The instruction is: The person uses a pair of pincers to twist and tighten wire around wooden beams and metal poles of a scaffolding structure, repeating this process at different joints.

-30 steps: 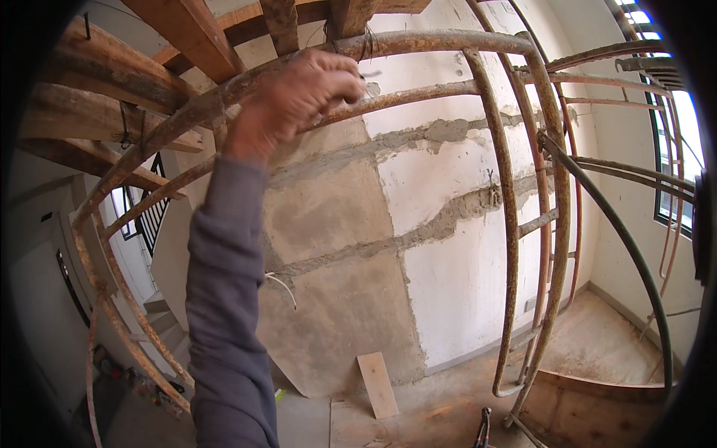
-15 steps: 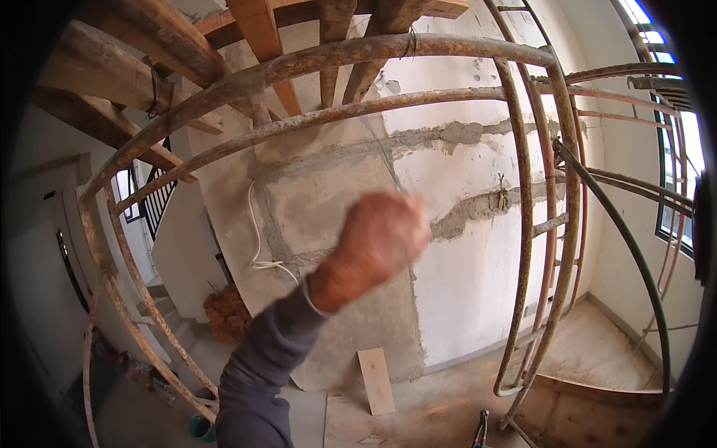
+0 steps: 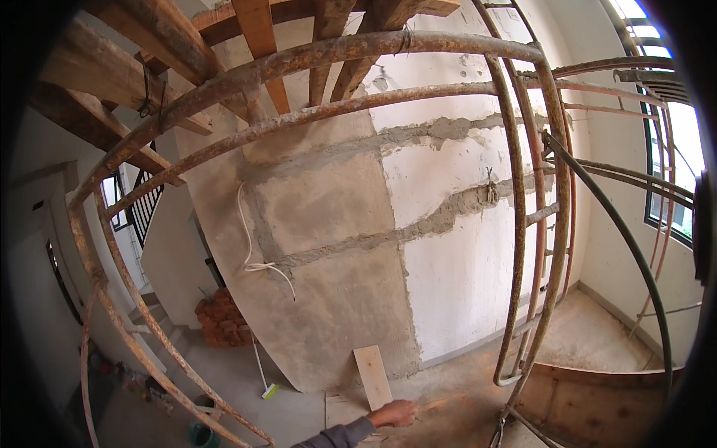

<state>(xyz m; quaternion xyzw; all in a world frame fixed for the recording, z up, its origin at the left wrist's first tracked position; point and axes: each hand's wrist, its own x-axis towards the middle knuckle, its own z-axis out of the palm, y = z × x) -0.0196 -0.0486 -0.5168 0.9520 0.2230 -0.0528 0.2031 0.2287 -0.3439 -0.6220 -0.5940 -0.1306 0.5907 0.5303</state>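
Observation:
My left hand (image 3: 396,413) is low in the picture, its dark-sleeved forearm coming in from the bottom edge. The fingers are curled closed, and whatever may be inside them is hidden. In the picture it overlaps the lower end of a pale wooden board (image 3: 371,375) that leans at the wall's foot; I cannot tell that they touch. A slim dark tool (image 3: 498,433), perhaps pliers, shows at the lower edge, its lower part cut off. My right hand is out of view. Ahead stands a partly plastered wall (image 3: 328,201) with rough cement bands.
Rusty scaffold tubes (image 3: 396,45) frame the space, with timber planks (image 3: 149,37) overhead at left. A white cable (image 3: 243,224) hangs from the wall. Below are bricks (image 3: 224,317), a green-headed broom (image 3: 269,391), a green bucket (image 3: 202,433) and a brown panel (image 3: 590,403).
My left hand has dropped from in front of the wall to the bottom of the picture. The broom, formerly behind my arm, now shows. The view has shifted slightly.

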